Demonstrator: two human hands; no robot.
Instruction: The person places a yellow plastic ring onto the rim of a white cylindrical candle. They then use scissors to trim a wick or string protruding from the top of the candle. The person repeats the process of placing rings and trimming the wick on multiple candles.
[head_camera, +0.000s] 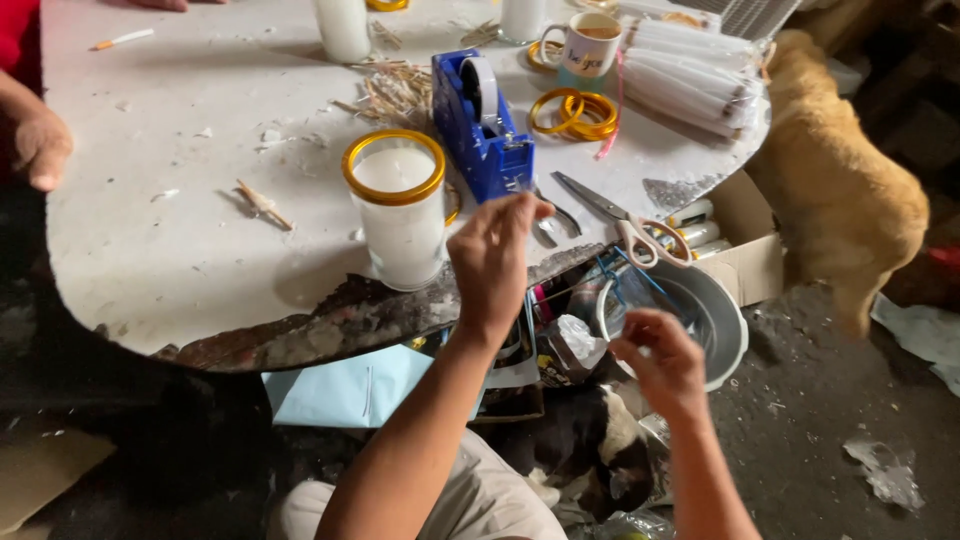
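Nearest, a black-and-white animal (590, 450) lies by the person's knees, w/ a grey bucket (715, 320) just past the right hand (665, 365). That hand is pinched shut on a thin strip, prob. clear tape, hard to tell. Left hand (492, 262) is raised over the bench (180, 250) edge, fingers pinched at the blue tape dispenser (480, 125). Beside it: white candle jar (400, 205) w/ gold rim; scissors (620, 215) to the right. Farther: gold rings (575, 112), mug (585, 45), wrapped white candles (690, 75). Tan dog (840, 190) stands off right.
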